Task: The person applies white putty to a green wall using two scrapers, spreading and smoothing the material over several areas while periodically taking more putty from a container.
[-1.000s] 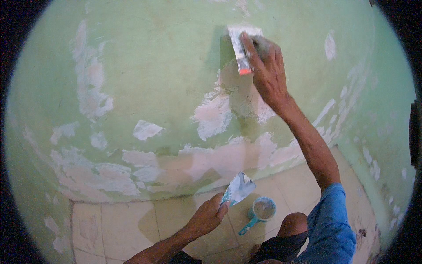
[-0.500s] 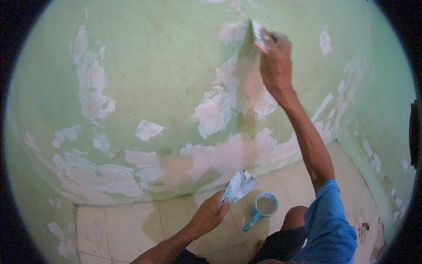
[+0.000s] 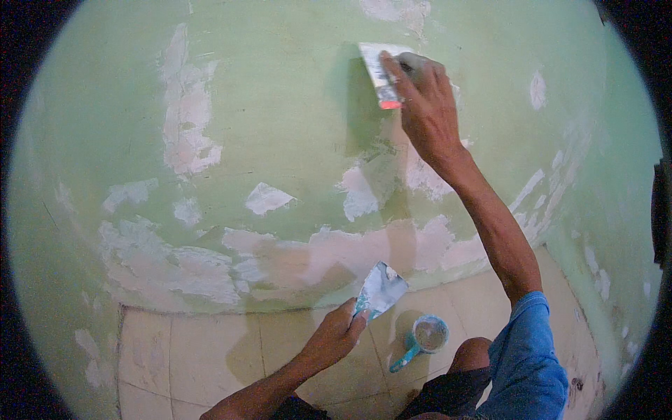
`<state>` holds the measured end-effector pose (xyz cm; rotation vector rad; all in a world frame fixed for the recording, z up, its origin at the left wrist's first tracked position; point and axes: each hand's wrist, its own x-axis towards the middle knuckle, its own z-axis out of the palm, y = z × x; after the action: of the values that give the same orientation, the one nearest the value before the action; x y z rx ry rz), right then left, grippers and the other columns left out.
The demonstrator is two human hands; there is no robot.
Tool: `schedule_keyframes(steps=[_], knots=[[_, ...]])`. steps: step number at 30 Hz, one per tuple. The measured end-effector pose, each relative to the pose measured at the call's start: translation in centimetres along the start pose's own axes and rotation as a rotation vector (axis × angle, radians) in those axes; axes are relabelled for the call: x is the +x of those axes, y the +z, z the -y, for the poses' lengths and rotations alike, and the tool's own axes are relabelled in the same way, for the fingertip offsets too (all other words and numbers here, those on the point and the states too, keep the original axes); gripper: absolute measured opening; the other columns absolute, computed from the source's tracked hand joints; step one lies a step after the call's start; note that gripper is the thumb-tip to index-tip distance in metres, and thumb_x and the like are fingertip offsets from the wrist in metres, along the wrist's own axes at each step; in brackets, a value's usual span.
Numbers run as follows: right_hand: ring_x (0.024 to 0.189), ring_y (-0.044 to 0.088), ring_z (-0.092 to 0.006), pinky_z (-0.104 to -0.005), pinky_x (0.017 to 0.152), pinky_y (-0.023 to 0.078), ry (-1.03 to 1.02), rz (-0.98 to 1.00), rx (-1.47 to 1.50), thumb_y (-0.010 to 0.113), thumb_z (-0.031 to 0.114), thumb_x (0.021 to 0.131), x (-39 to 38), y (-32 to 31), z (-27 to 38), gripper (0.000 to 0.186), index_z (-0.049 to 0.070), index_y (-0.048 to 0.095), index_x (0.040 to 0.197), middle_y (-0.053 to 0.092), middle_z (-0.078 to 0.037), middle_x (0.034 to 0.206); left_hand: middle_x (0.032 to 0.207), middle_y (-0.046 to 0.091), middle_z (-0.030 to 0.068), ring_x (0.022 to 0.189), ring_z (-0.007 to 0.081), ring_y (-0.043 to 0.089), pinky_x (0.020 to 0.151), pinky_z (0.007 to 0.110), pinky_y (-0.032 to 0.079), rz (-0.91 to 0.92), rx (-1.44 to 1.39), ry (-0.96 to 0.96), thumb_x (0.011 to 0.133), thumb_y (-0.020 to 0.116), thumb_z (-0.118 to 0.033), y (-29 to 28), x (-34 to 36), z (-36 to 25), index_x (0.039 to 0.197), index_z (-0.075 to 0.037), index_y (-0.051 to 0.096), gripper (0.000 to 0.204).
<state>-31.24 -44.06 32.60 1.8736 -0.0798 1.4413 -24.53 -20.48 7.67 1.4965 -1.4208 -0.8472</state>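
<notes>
High on the green wall [image 3: 287, 112], my right hand [image 3: 432, 115] grips a wide scraper [image 3: 378, 75] with a whitish blade and a red-orange edge piece. Its blade lies at or very close to the wall; exact contact cannot be told. Low in front of me, my left hand [image 3: 334, 334] is closed round the handle of a putty knife [image 3: 384, 291]. That metal blade points up and right, with some pale filler on it and teal on the handle. Pale filler patches [image 3: 360, 192] cover parts of the wall below the scraper.
A teal long-handled dipper [image 3: 429, 334] with greyish contents stands on the beige tiled floor [image 3: 210, 357], close to my bent knee [image 3: 470, 355]. The wall meets the floor just beyond. Another green wall [image 3: 595, 231] rises at right, and a dark object [image 3: 658, 213] shows at the far right edge.
My right hand has moved left and slightly down with the scraper, whose blade now shows more of its face. The view has shifted a little; my left hand stays nearly in place.
</notes>
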Motion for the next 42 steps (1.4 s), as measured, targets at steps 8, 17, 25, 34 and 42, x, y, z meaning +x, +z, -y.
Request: schedule_keyframes(steps=[8,17,25,34,42], knots=[[0.113,0.048,-0.0320,-0.0437,0.090,0.043,-0.154,0.205,-0.109,0.059,0.020,0.081,-0.5,2.5,2.2,0.066,0.009,0.038,0.143,0.046,-0.015,0.127,0.087,0.061,0.0256,0.081,0.0394,0.061,0.075,0.045,0.046,-0.021,-0.028,0.074,0.097,0.046,-0.026,-0.3,-0.1,0.6,0.112,0.004,0.049,0.034],[0.100,0.048,-0.0342,-0.0420,0.085,0.042,0.054,0.047,-0.162,0.057,-0.002,0.074,2.5,2.4,1.9,0.064,0.003,0.044,0.137,0.049,-0.017,0.116,0.088,0.058,0.0259,0.083,0.0409,0.059,0.075,0.045,0.045,-0.010,-0.074,0.203,0.097,0.047,-0.020,0.7,0.7,2.0,0.110,0.003,0.049,0.027],[0.106,0.048,-0.0315,-0.0397,0.082,0.042,-0.139,0.122,0.004,0.057,0.005,0.078,0.2,1.7,6.7,0.064,0.009,0.044,0.140,0.050,-0.016,0.117,0.075,0.058,0.0200,0.065,0.0292,0.060,0.064,0.042,0.047,-0.025,-0.093,0.046,0.097,0.048,-0.022,-0.1,-0.2,1.0,0.108,0.004,0.049,0.028],[0.114,0.048,-0.0314,-0.0434,0.091,0.042,-0.241,0.312,-0.051,0.058,0.024,0.083,-1.2,-0.2,3.8,0.060,0.011,0.043,0.139,0.049,-0.012,0.125,0.070,0.055,0.0083,0.056,0.0168,0.055,0.054,0.035,0.047,-0.153,-0.130,-0.077,0.100,0.044,-0.029,-0.7,-1.5,-1.2,0.112,0.001,0.051,0.033],[0.091,0.058,-0.0174,-0.0313,0.084,0.046,1.298,0.551,0.972,0.061,0.010,0.085,-8.7,-13.3,8.1,0.026,-0.003,0.058,0.106,0.063,-0.009,0.097,0.067,0.051,0.0031,0.057,0.0098,0.048,0.053,0.027,0.044,-0.377,-0.373,-0.017,0.102,0.042,-0.024,-2.3,-2.7,-2.0,0.113,-0.002,0.049,0.027]])
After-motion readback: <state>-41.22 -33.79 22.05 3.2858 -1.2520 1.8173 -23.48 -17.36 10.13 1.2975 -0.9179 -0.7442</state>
